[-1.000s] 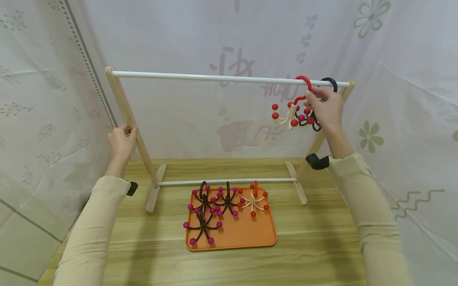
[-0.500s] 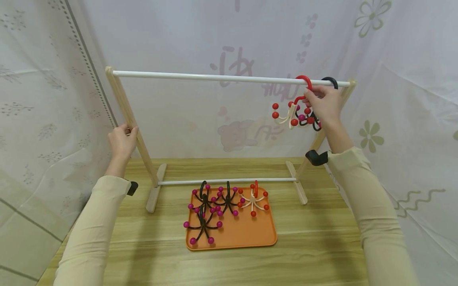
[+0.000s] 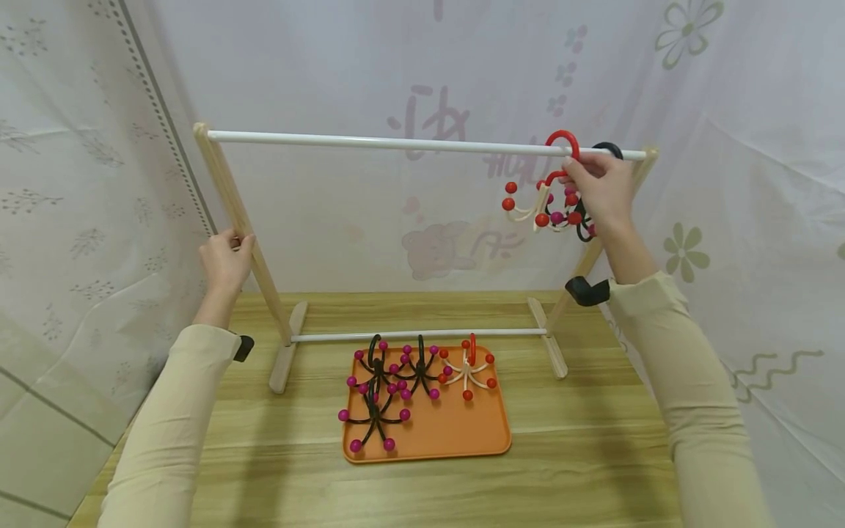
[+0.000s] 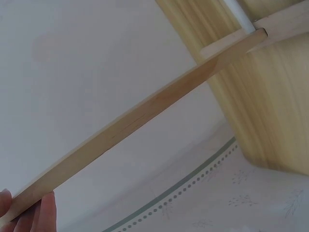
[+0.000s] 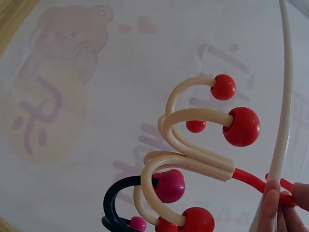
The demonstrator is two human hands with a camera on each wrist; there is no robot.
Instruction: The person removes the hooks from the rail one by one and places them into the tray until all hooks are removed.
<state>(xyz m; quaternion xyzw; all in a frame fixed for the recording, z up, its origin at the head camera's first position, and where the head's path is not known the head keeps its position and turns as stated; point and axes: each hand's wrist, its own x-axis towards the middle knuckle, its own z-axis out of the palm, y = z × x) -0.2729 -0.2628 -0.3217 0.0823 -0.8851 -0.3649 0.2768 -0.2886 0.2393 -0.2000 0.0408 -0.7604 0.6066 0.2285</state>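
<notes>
- One table (image 3: 528,473) with streaked yellowish wood grain carries the rack (image 3: 285,364), made of pale wood with a smooth white upper bar (image 3: 396,144).
- Flat orange tray (image 3: 455,429), on the near side, bears three black hangers (image 3: 375,412) and one cream hanger (image 3: 466,370), perhaps so they lie within easy reach.
- Left hand (image 3: 227,260) grips the left post (image 3: 262,279), probably for steadiness.
- Right hand (image 3: 604,194) pinches the red-hooked hanger (image 3: 540,204); its loop passes around the bar near the right end and rises above it, so the fingers probably bear the weight.
- Farther right, one black hook (image 3: 609,149) hangs.
- Round glossy balls (image 3: 507,204), red or magenta, tip the curved arms.
</notes>
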